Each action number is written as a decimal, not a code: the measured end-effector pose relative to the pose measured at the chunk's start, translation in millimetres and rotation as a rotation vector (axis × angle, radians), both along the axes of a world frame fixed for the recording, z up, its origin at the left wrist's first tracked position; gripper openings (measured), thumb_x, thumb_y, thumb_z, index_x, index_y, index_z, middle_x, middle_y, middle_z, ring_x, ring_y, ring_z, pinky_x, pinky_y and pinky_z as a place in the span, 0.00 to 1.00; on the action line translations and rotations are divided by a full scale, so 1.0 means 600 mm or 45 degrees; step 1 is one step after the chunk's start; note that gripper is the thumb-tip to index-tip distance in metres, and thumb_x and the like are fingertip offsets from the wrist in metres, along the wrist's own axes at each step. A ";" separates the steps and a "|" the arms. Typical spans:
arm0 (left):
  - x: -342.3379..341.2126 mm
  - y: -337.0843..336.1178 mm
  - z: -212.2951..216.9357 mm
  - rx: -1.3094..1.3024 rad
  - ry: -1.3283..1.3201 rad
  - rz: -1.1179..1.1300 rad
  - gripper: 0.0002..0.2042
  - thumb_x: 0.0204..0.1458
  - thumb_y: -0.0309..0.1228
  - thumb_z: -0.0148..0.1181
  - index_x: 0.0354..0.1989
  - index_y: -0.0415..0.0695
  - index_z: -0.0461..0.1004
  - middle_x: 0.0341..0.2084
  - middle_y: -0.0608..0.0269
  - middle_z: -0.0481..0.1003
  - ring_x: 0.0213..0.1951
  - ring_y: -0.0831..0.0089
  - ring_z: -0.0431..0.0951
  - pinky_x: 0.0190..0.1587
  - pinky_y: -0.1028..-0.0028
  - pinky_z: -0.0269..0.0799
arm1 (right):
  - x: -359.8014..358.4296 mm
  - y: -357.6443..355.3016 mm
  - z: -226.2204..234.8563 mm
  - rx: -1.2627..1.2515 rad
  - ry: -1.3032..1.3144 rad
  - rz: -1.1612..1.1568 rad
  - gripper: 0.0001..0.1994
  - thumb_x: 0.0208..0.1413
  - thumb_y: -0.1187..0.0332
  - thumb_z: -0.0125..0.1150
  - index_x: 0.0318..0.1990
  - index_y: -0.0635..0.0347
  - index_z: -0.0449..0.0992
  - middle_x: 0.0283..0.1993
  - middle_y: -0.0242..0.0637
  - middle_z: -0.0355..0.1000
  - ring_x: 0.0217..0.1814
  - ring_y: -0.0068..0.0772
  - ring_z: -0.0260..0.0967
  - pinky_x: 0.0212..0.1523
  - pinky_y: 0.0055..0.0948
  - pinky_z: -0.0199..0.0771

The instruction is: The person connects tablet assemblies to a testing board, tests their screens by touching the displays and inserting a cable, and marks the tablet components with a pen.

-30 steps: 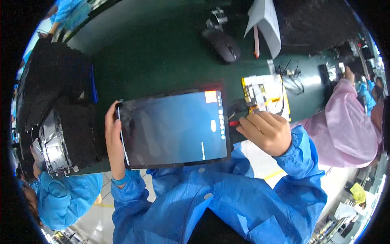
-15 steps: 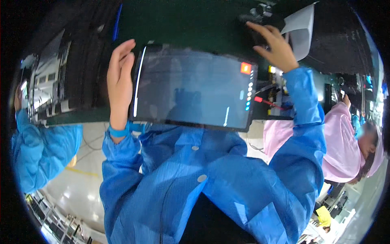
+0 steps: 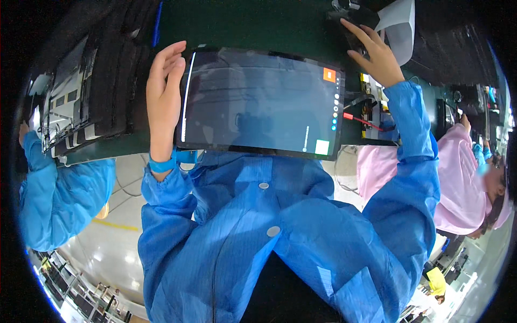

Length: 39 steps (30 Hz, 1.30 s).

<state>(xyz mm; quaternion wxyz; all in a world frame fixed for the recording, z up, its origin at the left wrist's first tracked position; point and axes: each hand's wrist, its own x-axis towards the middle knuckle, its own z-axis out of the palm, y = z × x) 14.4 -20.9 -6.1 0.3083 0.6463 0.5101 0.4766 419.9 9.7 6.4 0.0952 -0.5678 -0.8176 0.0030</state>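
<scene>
A wide black-framed display panel lies at the near edge of the dark green table, its dark screen lit, with small coloured icons along the right side. My left hand stands beside the panel's left edge, fingers stretched out and empty; whether it touches the frame I cannot tell. A blue band circles that wrist. My right hand is open beyond the panel's upper right corner, fingers spread over a dark object whose kind I cannot make out.
A red-tipped cable runs right of the panel beside a yellow-edged device. White sheet material stands at the far right. Dark racks with a framed part are on the left. Co-workers in blue and pink flank me.
The whole view has shifted slightly, moving the scene up and right. A pale green patch now shows at the screen's lower right corner. Both hands keep nearly the same places beside the panel.
</scene>
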 end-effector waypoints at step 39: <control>0.318 -0.049 0.032 0.469 0.951 -0.598 0.31 0.41 0.37 0.64 0.53 0.34 0.64 0.51 0.46 0.67 0.55 0.56 0.65 0.63 0.61 0.53 | -0.047 -0.219 -0.001 0.089 0.201 0.275 0.10 0.48 0.68 0.60 0.36 0.62 0.68 0.41 0.39 0.70 0.33 0.40 0.73 0.31 0.31 0.76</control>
